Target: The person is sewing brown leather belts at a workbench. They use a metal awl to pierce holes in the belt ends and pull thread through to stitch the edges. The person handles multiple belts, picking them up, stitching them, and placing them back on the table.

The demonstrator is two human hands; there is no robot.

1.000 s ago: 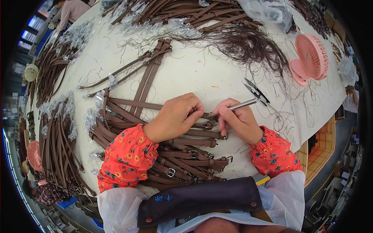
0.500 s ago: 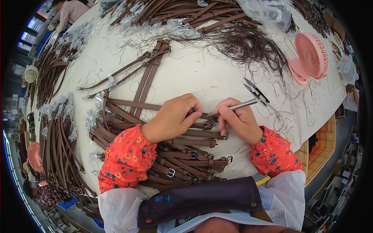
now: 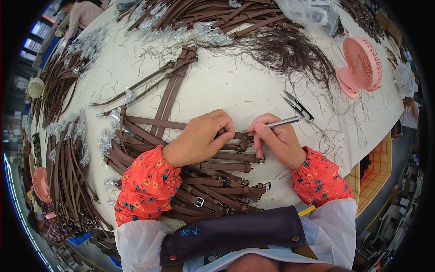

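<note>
My left hand [image 3: 199, 139] is closed on a brown belt [image 3: 156, 122] near its buckle end, in the middle of the table. Between the thumb and fingers of my right hand [image 3: 282, 144] is a slim silver pen-shaped tool [image 3: 286, 121]. Its near end points at the belt's buckle end, and my fingers partly hide the tip. Under and in front of my hands lies a pile of brown buckled belts [image 3: 210, 181]. A pair of thread snips [image 3: 297, 108] rests just beyond my right hand.
A tangle of dark threads [image 3: 294, 54] spreads over the far side of the table. At the far right stands a pink fan [image 3: 362, 65]. More belts [image 3: 68, 177] with clear plastic wrap on their ends lie at the left, others [image 3: 217, 16] at the back.
My left hand has shifted very slightly left with the belt. My right hand stays almost in place, the tool still in its fingers.
</note>
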